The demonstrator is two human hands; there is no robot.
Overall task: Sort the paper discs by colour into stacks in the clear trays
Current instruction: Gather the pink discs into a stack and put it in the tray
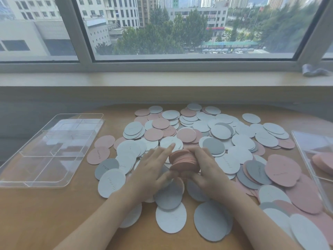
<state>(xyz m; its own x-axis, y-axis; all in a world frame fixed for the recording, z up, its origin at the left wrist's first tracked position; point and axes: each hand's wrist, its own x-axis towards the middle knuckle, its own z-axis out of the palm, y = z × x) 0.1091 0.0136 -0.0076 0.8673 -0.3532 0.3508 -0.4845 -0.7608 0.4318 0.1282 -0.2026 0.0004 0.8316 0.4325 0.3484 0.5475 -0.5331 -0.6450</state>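
Note:
A thick stack of pink discs (183, 160) is held between both hands above the middle of the pile. My right hand (207, 168) grips its right side with curled fingers and thumb. My left hand (153, 168) presses its left side with straight fingers, thumb under the front. Loose pink, white and grey discs (223, 134) lie scattered over the wooden table. A clear divided tray (27, 181) stands at the left, with no discs visible in it. Another clear tray (304, 143) at the right edge holds pink discs (324, 162).
The wooden table (45, 217) shows bare wood at the front left. A low wall and window sill (162, 79) run behind the table. A small grey object (313, 70) lies on the sill at the far right.

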